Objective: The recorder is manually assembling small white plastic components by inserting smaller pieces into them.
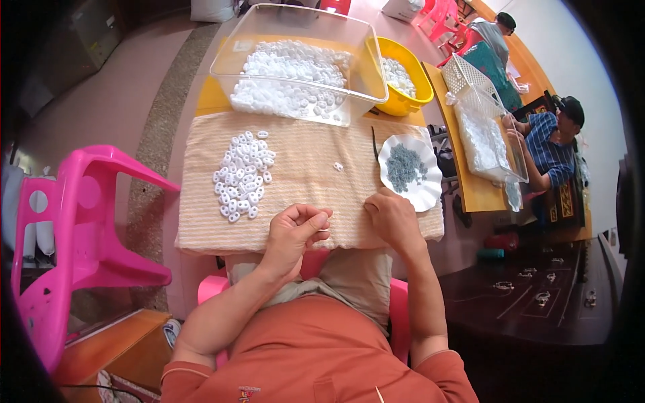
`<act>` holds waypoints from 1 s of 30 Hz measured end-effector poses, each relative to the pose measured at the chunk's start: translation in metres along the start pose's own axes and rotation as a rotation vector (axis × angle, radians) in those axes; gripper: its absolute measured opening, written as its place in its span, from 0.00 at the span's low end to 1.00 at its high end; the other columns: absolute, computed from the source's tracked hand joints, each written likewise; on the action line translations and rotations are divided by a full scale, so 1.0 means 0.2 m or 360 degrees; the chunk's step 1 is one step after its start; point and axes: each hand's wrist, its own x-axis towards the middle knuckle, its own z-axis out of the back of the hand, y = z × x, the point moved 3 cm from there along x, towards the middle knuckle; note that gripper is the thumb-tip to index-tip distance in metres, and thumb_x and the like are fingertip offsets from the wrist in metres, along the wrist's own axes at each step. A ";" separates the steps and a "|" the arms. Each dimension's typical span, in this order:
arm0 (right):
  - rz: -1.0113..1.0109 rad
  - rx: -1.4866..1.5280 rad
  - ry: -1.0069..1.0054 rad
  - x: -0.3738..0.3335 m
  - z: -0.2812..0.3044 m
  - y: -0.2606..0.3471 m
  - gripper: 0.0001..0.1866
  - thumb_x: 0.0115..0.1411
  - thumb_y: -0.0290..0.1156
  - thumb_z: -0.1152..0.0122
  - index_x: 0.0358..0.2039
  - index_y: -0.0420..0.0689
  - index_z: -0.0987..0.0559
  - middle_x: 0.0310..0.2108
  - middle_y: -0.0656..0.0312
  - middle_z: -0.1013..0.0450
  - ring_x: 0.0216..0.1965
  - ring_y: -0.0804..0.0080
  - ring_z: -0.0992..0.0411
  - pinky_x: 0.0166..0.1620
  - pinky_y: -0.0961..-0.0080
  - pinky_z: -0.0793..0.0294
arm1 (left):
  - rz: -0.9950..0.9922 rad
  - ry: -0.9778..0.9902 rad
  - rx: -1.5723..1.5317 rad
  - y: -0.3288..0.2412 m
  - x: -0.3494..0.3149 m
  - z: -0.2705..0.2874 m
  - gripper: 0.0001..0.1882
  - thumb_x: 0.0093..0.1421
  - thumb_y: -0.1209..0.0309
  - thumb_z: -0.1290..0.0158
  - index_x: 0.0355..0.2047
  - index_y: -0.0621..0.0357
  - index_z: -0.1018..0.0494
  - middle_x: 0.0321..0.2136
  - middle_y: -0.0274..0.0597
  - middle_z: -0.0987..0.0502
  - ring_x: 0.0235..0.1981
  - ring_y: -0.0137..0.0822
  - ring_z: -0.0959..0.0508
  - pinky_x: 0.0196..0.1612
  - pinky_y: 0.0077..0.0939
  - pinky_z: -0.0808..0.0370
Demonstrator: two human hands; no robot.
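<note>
My left hand (295,235) is closed in a pinch above the near edge of the striped cloth. A bit of a small white piece shows at its fingertips, mostly hidden by the fingers. My right hand (398,220) rests on the cloth just below a white scalloped plate (426,196), fingers curled together; anything in them is hidden. Small grey-green parts (404,166) are heaped on that plate. Left of centre lies a pile of white oval pieces with two holes (242,176). One loose white piece (338,166) sits alone mid-cloth.
Behind the cloth (302,148) stands a clear plastic bin (366,67) of white pieces, beside a yellow basin (422,79). A thin dark tool (375,144) lies left of the plate. A pink chair (74,235) is at left. Another person (551,148) sits at a table to the right.
</note>
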 end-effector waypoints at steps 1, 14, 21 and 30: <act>0.0012 0.0005 -0.0013 -0.01 0.00 0.01 0.06 0.54 0.30 0.42 0.27 0.43 0.20 0.27 0.54 0.27 0.30 0.52 0.26 0.36 0.61 0.28 | -0.0013 0.0000 0.0025 -0.01 0.00 -0.01 0.03 0.58 0.76 0.44 0.32 0.60 0.27 0.39 0.45 0.23 0.31 0.25 0.23 0.35 0.18 0.22; 0.0163 -0.0184 -0.0213 -0.10 -0.09 -0.03 0.04 0.57 0.26 0.48 0.29 0.41 0.30 0.29 0.54 0.32 0.31 0.53 0.28 0.33 0.61 0.29 | -0.0376 -0.0002 0.0469 -0.01 0.01 -0.01 0.05 0.57 0.77 0.44 0.33 0.64 0.27 0.37 0.46 0.22 0.30 0.23 0.24 0.35 0.17 0.22; 0.0312 0.0063 -0.0359 -0.15 -0.02 -0.05 0.07 0.56 0.21 0.50 0.35 0.39 0.27 0.30 0.52 0.31 0.35 0.54 0.29 0.38 0.64 0.29 | -0.0714 -0.0094 0.1066 -0.02 0.07 -0.01 0.05 0.58 0.76 0.44 0.33 0.64 0.26 0.36 0.44 0.21 0.30 0.24 0.24 0.33 0.18 0.26; 0.0462 0.0462 -0.0349 -0.19 0.00 -0.07 0.08 0.52 0.18 0.44 0.34 0.38 0.27 0.29 0.51 0.29 0.31 0.52 0.28 0.34 0.63 0.29 | -0.1532 0.0066 0.2466 -0.15 0.37 -0.19 0.09 0.55 0.70 0.46 0.35 0.60 0.25 0.32 0.48 0.24 0.32 0.44 0.23 0.36 0.35 0.26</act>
